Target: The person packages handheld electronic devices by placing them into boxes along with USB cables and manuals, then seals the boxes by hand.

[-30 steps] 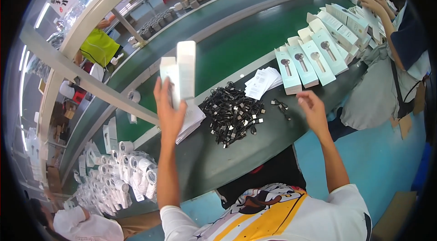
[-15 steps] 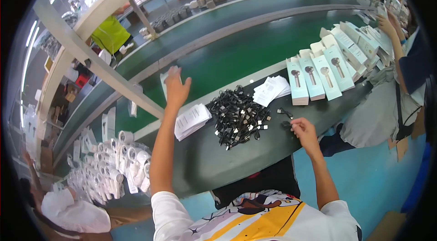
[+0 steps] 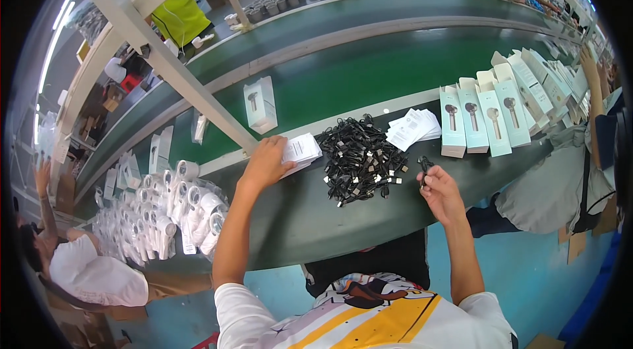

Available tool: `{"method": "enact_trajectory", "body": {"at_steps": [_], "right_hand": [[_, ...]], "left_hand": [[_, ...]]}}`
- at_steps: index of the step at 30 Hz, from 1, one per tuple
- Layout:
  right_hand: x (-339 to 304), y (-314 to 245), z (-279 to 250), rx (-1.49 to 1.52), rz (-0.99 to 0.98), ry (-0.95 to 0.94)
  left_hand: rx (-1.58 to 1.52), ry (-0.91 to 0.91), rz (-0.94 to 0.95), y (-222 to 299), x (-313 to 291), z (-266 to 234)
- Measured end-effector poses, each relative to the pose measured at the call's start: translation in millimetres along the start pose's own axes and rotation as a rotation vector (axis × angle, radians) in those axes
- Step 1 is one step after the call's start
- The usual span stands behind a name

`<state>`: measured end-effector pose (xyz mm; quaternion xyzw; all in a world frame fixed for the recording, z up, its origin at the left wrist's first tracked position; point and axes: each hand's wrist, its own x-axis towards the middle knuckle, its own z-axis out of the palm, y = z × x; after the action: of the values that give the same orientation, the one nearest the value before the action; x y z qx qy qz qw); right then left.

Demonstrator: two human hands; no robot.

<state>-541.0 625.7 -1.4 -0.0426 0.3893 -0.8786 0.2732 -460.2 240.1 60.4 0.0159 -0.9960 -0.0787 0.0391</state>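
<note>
Black cable (image 3: 424, 166) sits pinched in the right hand (image 3: 440, 192); the left hand (image 3: 265, 161), partly spread, touches white leaflets (image 3: 303, 149).

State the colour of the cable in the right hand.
The cable is black, clearest in the head view.

cables (image 3: 361, 163): black | leaflets (image 3: 302, 148): white | boxes (image 3: 494, 119): pale teal, white | belt (image 3: 356, 70): green

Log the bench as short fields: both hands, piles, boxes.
Left hand: at the left end of a leaflet stack
Right hand: holding a black cable
Cable pile: between the hands
Loose leaflets: right of cable pile
Box row: far right, tops open
Lone box: on green belt
</note>
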Motion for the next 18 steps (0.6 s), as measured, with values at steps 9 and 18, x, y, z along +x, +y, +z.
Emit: {"method": "enact_trajectory", "body": {"at_steps": [9,18], "right_hand": [[-2,-1,23,-0.311,-0.030,0.023],[9,6,38,-0.322,-0.049,0.024]], "left_hand": [[0.062,0.264,0.106,11,-9,-10],[0.202,0.259,0.089,16,-12,-1]]}}
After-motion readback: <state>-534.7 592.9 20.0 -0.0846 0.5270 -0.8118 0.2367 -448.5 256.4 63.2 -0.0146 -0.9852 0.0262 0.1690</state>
